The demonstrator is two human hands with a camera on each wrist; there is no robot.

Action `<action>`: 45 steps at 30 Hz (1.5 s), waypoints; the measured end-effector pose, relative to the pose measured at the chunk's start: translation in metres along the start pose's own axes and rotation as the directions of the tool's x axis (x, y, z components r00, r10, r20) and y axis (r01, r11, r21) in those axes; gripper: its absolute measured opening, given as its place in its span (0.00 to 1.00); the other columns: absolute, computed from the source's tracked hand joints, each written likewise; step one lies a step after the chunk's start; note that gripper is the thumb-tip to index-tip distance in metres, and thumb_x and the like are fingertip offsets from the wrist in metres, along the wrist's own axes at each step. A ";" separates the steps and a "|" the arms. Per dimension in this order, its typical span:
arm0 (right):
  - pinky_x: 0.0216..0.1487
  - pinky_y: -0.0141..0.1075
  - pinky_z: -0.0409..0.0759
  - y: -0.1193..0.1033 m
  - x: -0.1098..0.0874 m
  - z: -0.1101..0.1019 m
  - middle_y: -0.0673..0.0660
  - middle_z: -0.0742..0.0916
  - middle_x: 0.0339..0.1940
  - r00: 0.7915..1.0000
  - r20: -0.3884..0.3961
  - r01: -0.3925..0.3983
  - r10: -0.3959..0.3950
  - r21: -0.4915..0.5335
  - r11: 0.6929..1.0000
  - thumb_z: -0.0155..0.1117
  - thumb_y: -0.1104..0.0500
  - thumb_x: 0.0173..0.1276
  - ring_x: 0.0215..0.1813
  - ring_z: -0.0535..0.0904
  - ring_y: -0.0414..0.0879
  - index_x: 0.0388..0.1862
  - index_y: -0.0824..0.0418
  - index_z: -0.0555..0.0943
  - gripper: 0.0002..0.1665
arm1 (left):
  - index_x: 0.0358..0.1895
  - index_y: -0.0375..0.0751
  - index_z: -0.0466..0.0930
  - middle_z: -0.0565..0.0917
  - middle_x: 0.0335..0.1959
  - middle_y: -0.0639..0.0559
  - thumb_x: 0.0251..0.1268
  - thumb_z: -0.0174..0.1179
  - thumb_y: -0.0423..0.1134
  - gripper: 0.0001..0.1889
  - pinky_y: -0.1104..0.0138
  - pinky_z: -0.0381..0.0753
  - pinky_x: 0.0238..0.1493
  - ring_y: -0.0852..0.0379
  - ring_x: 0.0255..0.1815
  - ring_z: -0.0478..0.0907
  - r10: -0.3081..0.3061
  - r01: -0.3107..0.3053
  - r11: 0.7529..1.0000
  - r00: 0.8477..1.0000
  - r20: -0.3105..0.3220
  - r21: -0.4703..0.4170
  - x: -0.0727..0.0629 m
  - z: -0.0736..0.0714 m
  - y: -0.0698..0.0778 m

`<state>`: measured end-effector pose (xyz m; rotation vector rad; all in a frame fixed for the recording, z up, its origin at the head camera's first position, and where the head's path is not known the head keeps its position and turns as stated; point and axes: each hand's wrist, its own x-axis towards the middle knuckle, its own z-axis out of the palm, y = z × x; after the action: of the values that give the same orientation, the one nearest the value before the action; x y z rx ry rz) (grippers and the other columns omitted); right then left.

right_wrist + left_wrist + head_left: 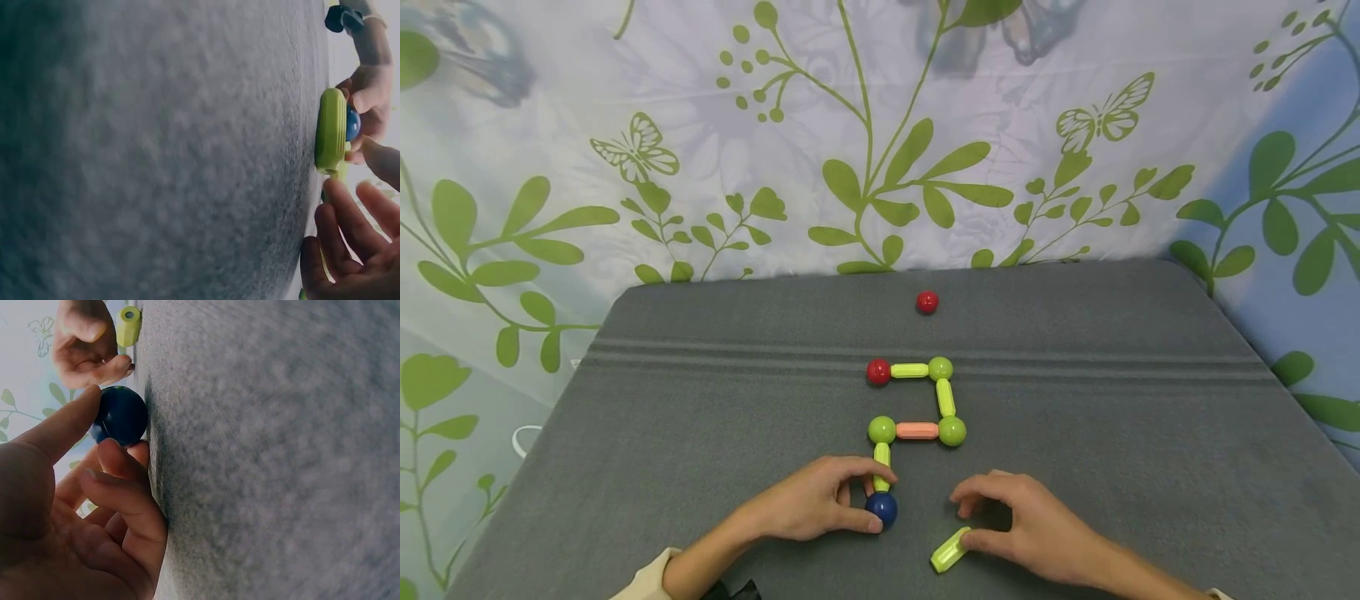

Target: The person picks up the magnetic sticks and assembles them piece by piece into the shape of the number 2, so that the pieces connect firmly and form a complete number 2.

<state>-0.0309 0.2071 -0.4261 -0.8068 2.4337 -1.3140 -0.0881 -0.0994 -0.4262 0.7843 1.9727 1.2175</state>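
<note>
My left hand pinches a dark blue ball low against the table, thumb on the near side and fingers on the far side. In the left wrist view the blue ball shows between thumb and fingertips. A yellow-green magnetic rod joins that ball to a green ball, partly hidden by my left fingers. My right hand has its fingers loosely bent beside a loose yellow-green rod, its thumb right at the rod's end. In the right wrist view this rod lies on the cloth, not gripped.
The joined chain continues through an orange rod, a green ball, a yellow-green rod, another green ball and a further rod to a red ball. A separate red ball lies farther back on the grey table.
</note>
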 end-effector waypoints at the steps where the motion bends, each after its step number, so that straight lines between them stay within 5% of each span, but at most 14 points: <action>1: 0.41 0.35 0.78 0.000 -0.001 0.000 0.39 0.83 0.39 1.000 0.023 0.004 -0.004 0.000 1.000 0.72 0.47 0.64 0.41 0.79 0.36 0.51 0.50 0.82 0.19 | 0.59 0.47 0.79 0.79 0.41 0.58 0.63 0.69 0.43 0.22 0.74 0.69 0.22 0.68 0.19 0.70 -0.001 0.001 1.000 1.000 0.000 -0.001 0.000 0.000 0.000; 6: 0.41 0.34 0.76 0.002 -0.002 0.000 0.37 0.81 0.40 0.995 0.096 0.003 -0.001 -0.023 1.000 0.72 0.46 0.63 0.42 0.76 0.34 0.50 0.46 0.82 0.17 | 0.59 0.47 0.79 0.79 0.41 0.58 0.63 0.69 0.42 0.22 0.74 0.69 0.22 0.68 0.19 0.69 -0.005 0.005 1.000 1.000 -0.005 -0.007 -0.001 0.000 -0.001; 15: 0.42 0.35 0.76 0.007 0.000 0.003 0.37 0.82 0.40 0.994 0.062 0.098 -0.094 -0.067 0.993 0.73 0.50 0.64 0.42 0.76 0.34 0.48 0.45 0.82 0.15 | 0.59 0.47 0.79 0.79 0.41 0.57 0.63 0.69 0.42 0.22 0.74 0.69 0.22 0.68 0.19 0.69 -0.008 0.008 1.000 1.000 -0.002 -0.009 0.000 0.000 -0.002; 22: 0.42 0.36 0.78 0.006 0.001 0.003 0.39 0.83 0.38 0.998 -0.028 0.051 -0.050 0.044 0.998 0.72 0.50 0.63 0.41 0.80 0.38 0.48 0.49 0.84 0.15 | 0.59 0.47 0.79 0.79 0.41 0.57 0.63 0.69 0.42 0.22 0.74 0.68 0.22 0.68 0.19 0.69 -0.014 0.014 1.000 1.000 -0.004 -0.004 0.000 0.000 -0.001; 29: 0.42 0.36 0.78 0.003 0.004 0.004 0.39 0.84 0.36 0.987 -0.161 0.023 -0.023 0.000 1.000 0.74 0.52 0.62 0.39 0.80 0.39 0.47 0.50 0.84 0.14 | 0.59 0.47 0.79 0.79 0.40 0.58 0.63 0.69 0.42 0.21 0.74 0.68 0.23 0.68 0.20 0.69 -0.023 0.023 1.000 1.000 0.003 -0.006 0.001 -0.001 0.001; 37: 0.44 0.37 0.78 -0.002 0.014 0.007 0.40 0.84 0.37 0.988 -0.119 -0.096 0.099 0.029 0.995 0.72 0.48 0.64 0.42 0.79 0.40 0.48 0.49 0.84 0.15 | 0.59 0.47 0.78 0.79 0.41 0.57 0.63 0.69 0.42 0.21 0.74 0.68 0.22 0.68 0.19 0.69 -0.013 0.013 1.000 1.000 0.006 -0.015 0.001 -0.002 -0.001; 45: 0.43 0.37 0.77 -0.005 0.020 0.012 0.39 0.84 0.36 0.990 -0.096 -0.100 0.101 0.018 0.995 0.72 0.50 0.64 0.41 0.79 0.39 0.48 0.50 0.84 0.14 | 0.59 0.47 0.79 0.79 0.40 0.57 0.63 0.69 0.42 0.21 0.74 0.68 0.22 0.68 0.19 0.69 -0.006 0.006 1.000 1.000 0.001 -0.011 0.001 0.000 -0.001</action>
<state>-0.0400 0.1846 -0.4284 -0.6218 2.5010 -1.3596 -0.0891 -0.0992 -0.4273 0.7728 1.9651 1.2235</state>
